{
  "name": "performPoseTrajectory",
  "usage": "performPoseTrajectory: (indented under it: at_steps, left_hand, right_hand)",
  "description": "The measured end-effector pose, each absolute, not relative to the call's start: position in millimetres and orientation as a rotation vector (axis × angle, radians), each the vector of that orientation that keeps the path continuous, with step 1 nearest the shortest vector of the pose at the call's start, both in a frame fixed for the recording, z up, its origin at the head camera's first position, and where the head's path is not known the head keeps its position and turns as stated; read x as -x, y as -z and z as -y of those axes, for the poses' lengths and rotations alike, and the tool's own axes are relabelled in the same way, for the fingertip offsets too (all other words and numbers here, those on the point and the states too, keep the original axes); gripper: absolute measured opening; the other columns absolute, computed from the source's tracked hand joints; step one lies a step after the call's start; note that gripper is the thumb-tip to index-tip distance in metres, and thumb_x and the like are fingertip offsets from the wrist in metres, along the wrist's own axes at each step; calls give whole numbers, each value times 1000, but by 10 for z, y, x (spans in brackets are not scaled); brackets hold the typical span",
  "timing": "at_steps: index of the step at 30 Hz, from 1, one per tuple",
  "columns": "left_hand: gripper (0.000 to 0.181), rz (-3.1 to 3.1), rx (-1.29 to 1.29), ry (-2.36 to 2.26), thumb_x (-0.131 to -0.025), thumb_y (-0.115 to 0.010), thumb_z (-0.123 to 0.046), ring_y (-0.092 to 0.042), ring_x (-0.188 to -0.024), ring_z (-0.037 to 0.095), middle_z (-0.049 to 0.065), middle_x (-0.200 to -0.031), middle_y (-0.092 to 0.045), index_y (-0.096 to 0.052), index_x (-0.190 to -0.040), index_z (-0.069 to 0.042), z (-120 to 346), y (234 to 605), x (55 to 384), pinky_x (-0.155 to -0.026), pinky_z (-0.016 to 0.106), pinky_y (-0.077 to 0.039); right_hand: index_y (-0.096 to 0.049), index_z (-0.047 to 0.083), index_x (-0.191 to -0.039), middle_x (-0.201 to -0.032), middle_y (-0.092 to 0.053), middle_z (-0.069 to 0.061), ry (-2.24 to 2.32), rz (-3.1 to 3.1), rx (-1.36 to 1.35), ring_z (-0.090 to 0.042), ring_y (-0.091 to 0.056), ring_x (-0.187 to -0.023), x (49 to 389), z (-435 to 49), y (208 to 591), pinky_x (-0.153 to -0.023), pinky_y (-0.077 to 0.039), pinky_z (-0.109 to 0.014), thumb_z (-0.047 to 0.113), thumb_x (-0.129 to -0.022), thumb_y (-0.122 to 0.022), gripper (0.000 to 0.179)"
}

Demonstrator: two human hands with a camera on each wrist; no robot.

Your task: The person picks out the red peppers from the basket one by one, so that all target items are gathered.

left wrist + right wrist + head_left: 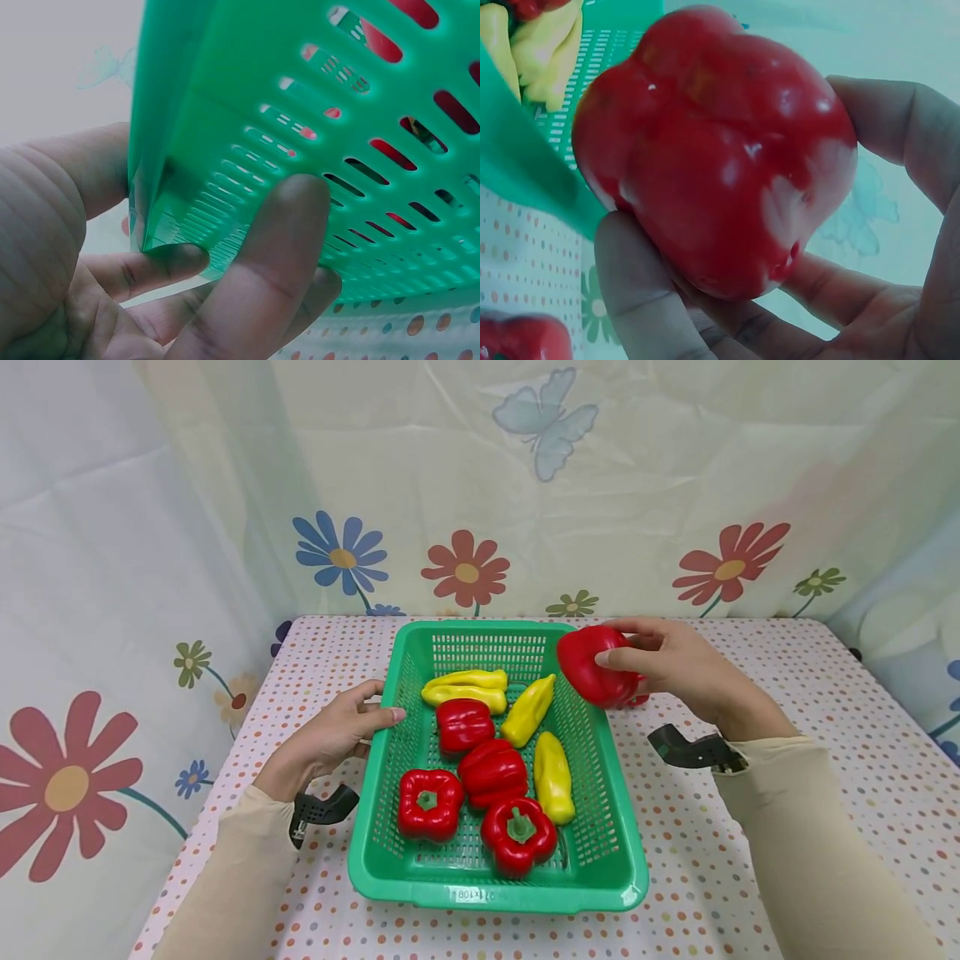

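My right hand [675, 660] holds a glossy red bell pepper [588, 664] over the right rim of a green plastic basket [540, 900]. In the right wrist view, thumb and fingers grip the pepper's sides, its lobed end facing the camera. My left hand [337, 731] grips the basket's left rim, thumb over the edge; the left wrist view shows its fingers against the slotted outer wall [225, 67]. Inside the basket lie several red bell peppers [492, 774] and several long yellow peppers [553, 781]. Some of the red ones show green stems.
Another red pepper [525, 341] is on the dotted tablecloth [705, 827] outside the basket's right side, mostly hidden behind the held one in the head view. A flower-printed curtain [600, 502] hangs behind the table and along its sides.
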State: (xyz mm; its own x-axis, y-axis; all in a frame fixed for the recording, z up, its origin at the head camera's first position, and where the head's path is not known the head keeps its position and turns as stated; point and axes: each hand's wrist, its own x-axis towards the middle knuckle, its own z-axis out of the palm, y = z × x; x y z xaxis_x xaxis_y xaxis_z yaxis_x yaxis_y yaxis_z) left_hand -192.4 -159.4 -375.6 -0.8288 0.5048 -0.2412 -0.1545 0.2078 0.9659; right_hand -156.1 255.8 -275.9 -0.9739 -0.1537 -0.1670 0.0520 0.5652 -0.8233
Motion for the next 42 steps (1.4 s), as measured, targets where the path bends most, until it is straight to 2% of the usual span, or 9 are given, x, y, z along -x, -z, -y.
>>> performPoseTrajectory:
  at_steps: [9, 15, 27, 34, 42]
  left_hand:
    - [54, -1963, -315, -1671, -106, -60, -18, -77, -98, 39, 33, -130, -64, -38, -152, -1, 1599, 3763, 1924, -77, 54, -65]
    - [54, -1953, -325, -1676, -106, -60, -17, -77, -97, 38, 34, -130, -64, -37, -152, -1, 1601, 3764, 1924, -77, 54, -65]
    - [53, -1930, -329, -1694, -107, -59, -16, -77, -95, 37, 35, -129, -64, -37, -153, 0, 1600, 3761, 1926, -77, 54, -65]
    - [55, -1929, -334, -1689, -106, -60, -17, -77, -96, 37, 35, -129, -64, -37, -153, -1, 1599, 3764, 1927, -77, 54, -65]
    - [54, -1944, -329, -1673, -107, -59, -17, -77, -96, 37, 34, -129, -64, -37, -153, -1, 1605, 3752, 1923, -77, 54, -65]
  right_hand:
    - [-32, 6, -163, -151, -47, -23, 1420, -2582, 30, -38, -49, -128, 1605, -2741, 2842, -80, -63, -27, 29, -102, -68, 74]
    - [-30, 7, -164, -153, -44, -22, 1467, -2584, -30, -34, -48, -126, 1632, -2853, 2894, -80, -63, -25, 32, -103, -66, 75]
    - [-24, 9, -166, -156, -39, -16, 1568, -2546, -104, -19, -54, -115, 1714, -3032, 2981, -81, -63, -24, 35, -106, -62, 76]
    - [-17, 10, -168, -158, -35, -15, 1596, -2552, -167, -22, -50, -120, 1725, -3119, 3059, -84, -62, -24, 38, -104, -64, 83]
    - [-21, 11, -167, -146, -43, 0, 1631, -2574, -225, -19, -52, -118, 1748, -3223, 3165, -84, -62, -22, 43, -102, -65, 85]
